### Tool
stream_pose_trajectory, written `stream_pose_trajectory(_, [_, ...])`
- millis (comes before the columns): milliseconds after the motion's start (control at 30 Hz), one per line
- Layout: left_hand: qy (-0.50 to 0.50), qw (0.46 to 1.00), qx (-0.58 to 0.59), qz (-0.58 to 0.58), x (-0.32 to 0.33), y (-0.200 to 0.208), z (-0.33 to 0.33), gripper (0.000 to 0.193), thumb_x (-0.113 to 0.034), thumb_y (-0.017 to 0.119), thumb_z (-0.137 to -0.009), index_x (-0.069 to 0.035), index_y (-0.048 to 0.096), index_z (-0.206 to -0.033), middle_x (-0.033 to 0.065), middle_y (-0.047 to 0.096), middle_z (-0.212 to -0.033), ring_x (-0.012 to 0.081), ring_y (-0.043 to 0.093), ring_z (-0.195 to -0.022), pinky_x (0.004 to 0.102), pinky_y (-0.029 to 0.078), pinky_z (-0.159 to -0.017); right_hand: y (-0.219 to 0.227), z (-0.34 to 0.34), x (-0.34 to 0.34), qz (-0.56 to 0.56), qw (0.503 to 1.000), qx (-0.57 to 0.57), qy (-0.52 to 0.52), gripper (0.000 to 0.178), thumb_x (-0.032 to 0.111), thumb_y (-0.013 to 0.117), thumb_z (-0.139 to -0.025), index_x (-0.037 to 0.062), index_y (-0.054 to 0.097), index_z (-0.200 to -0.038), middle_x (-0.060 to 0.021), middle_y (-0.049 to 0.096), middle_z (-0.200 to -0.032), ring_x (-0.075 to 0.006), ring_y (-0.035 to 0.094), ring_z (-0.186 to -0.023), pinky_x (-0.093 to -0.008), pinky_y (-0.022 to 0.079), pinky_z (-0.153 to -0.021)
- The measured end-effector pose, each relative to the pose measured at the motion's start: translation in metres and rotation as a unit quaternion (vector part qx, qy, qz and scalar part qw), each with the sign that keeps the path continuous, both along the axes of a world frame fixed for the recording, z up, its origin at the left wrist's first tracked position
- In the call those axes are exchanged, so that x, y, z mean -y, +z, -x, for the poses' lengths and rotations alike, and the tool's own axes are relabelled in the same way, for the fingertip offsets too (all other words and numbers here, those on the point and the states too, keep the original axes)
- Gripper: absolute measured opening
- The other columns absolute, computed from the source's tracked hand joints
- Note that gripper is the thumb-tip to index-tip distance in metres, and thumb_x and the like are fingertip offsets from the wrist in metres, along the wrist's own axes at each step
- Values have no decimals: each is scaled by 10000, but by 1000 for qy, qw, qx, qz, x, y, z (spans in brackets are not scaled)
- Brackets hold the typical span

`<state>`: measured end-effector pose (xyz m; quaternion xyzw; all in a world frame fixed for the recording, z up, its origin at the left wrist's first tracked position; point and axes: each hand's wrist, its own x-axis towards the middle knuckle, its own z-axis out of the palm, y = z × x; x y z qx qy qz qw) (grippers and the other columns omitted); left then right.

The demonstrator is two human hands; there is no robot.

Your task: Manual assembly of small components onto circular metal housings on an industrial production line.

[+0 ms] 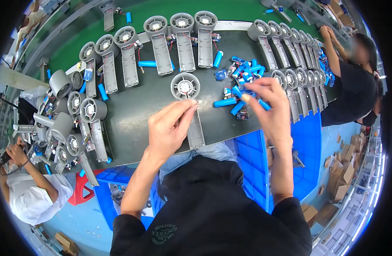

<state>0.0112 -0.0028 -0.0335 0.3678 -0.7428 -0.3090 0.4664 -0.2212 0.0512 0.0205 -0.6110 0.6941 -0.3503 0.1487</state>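
Note:
In front of me on the dark bench lies a grey handheld-fan housing, its round fan head (pixel 185 86) facing up and its open handle (pixel 196 133) pointing toward me. My left hand (pixel 170 126) is closed, thumb and fingers pinched at the neck between head and handle; the fingertips cover that spot. My right hand (pixel 270 104) hovers over a pile of blue cylindrical batteries (pixel 225 103) with small circuit boards (pixel 243 114) among them. Its thumb and forefinger are apart, close to a blue battery (pixel 237 91), and I see nothing held between them.
More fan housings (pixel 164 53) stand in rows along the far side and right (pixel 296 83). Loose fan parts (pixel 61 126) heap at the left, near another person's hands (pixel 17 153). A person in black (pixel 354 81) is at the right. Blue crates (pixel 251 164) sit below the bench edge.

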Motion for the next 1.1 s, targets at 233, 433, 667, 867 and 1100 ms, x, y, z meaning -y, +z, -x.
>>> stream_pose_trajectory(233, [-5,999,-33,-28,1,-3,2,153,53,714,-810,-6,692,-950,33,612,-727,49,482,-495,228,353,-433,7,6,-9,47,961,274,-3,305,-26,675,-894,-35,627,-1195,-72,665,-1029,-117,648,-911,-256,516,-856])
stream_pose_trajectory(433, [-7,997,-56,-45,0,-7,4,154,56,719,-800,-8,687,-936,32,618,-743,48,489,-502,224,350,-433,-25,-36,-3,-8,987,158,38,198,45,744,-838,1,714,-1028,-37,634,-885,-86,575,-745,-229,457,-692])
stream_pose_trajectory(667, [-23,998,-52,-28,-1,-7,9,157,50,732,-790,-11,690,-928,36,603,-732,61,496,-516,229,363,-443,-54,-69,-1,-55,925,376,6,174,125,608,-986,-11,648,-1088,-28,608,-875,-71,540,-757,-232,448,-666])
stream_pose_trajectory(867, [-24,998,-43,-37,-1,-3,9,152,79,714,-790,23,682,-928,43,655,-781,60,519,-588,216,405,-511,-52,-72,-7,-58,928,358,84,264,141,530,-1017,-13,588,-1223,-46,614,-912,-93,562,-791,-263,465,-689])
stream_pose_trajectory(1100, [-30,997,-56,-37,-1,-5,5,153,71,720,-778,5,687,-912,38,639,-768,62,511,-552,223,393,-479,-50,-54,-9,-124,913,382,74,413,-16,634,-918,-4,563,-1325,3,614,-914,-58,558,-780,-219,450,-696])
